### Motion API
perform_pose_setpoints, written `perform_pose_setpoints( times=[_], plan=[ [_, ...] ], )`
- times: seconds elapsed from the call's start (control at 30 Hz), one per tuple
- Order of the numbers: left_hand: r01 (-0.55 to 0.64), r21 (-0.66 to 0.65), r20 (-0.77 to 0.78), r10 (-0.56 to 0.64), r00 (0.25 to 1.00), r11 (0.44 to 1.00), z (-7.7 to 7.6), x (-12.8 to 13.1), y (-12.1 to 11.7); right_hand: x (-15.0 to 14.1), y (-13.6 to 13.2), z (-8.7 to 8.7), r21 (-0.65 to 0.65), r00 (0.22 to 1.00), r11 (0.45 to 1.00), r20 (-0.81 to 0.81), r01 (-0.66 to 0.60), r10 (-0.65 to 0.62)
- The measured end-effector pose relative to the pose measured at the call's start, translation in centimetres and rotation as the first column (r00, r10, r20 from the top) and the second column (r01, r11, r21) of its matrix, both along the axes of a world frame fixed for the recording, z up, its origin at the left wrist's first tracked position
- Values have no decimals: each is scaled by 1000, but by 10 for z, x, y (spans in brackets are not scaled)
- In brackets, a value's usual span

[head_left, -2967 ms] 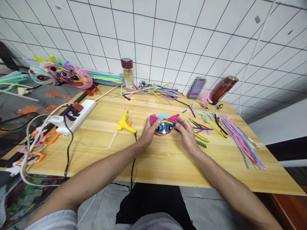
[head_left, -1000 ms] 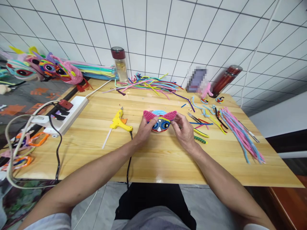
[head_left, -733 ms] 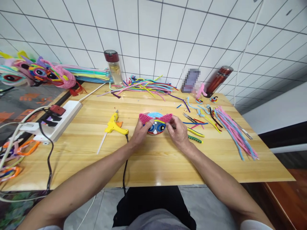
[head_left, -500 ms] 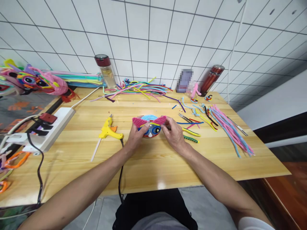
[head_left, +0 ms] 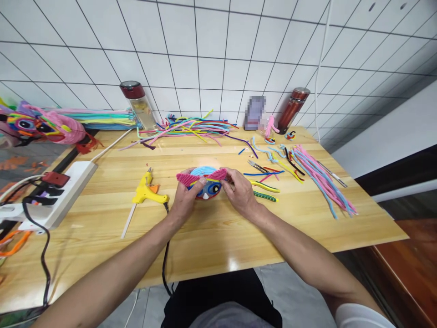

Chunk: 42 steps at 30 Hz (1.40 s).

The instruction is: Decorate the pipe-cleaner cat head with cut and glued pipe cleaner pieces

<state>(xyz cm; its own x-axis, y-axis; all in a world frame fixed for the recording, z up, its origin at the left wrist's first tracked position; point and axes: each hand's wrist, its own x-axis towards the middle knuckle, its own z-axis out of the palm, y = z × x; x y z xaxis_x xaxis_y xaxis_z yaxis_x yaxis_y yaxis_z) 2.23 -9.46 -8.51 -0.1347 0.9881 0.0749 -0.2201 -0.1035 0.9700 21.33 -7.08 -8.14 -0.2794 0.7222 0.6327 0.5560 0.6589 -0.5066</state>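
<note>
Between my two hands is a round pipe-cleaner face (head_left: 205,192), held just above the table. It has a light blue top, pink pointed ears, yellow brows, blue-ringed eyes and a small white piece low in the middle. My left hand (head_left: 186,197) grips its left side, thumb across the front below the left ear. My right hand (head_left: 240,190) pinches the tip of the right ear between thumb and fingers. The fingers behind the face are hidden. A yellow glue gun (head_left: 147,191) lies left of my left hand. Pliers (head_left: 266,196) lie right of my right hand.
A power strip (head_left: 64,196) and finished pipe-cleaner figures (head_left: 51,125) are at the left. Loose pipe cleaners (head_left: 194,126) lie along the wall, others (head_left: 321,182) at the right. A glass bottle (head_left: 139,107), phone (head_left: 255,114) and red flask (head_left: 292,110) stand behind.
My head view has shifted, so the table scene sits a little further left. Both hands keep hold of the face, which now tilts slightly with its right ear higher.
</note>
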Motion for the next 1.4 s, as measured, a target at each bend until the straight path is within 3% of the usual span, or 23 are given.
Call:
perform_pose_setpoints(
  times=[0.13, 0.5, 0.7, 0.9, 1.1, 1.3, 1.4],
  plan=[
    [-6, 3, 10, 6, 1000, 1000, 1, 1, 1, 1, -1, 3, 27, 1000, 1000, -21, 3, -3],
    [-39, -39, 55, 41, 998, 998, 0, -1, 3, 14, -6, 11, -94, 979, 994, -192, 56, -73],
    [-4, -26, 228, 10, 974, 1000, 8, 5, 3, 8, -12, 12, -73, 985, 997, -174, 5, -18],
    [123, -115, 417, -65, 907, 986, 19, 10, 0, 3, -19, 11, -90, 992, 990, -71, -113, 106],
    [239, -120, 442, -164, 882, 963, 24, 9, -5, -1, -21, 9, -125, 992, 984, -24, -125, 123],
    [214, -54, 433, -170, 885, 975, 28, 12, -5, 1, -17, 8, -176, 991, 976, -70, -125, 114],
    [165, -24, 445, -137, 885, 986, 37, 8, -2, 4, -17, 10, -190, 983, 971, -133, -149, 125]
  ],
)
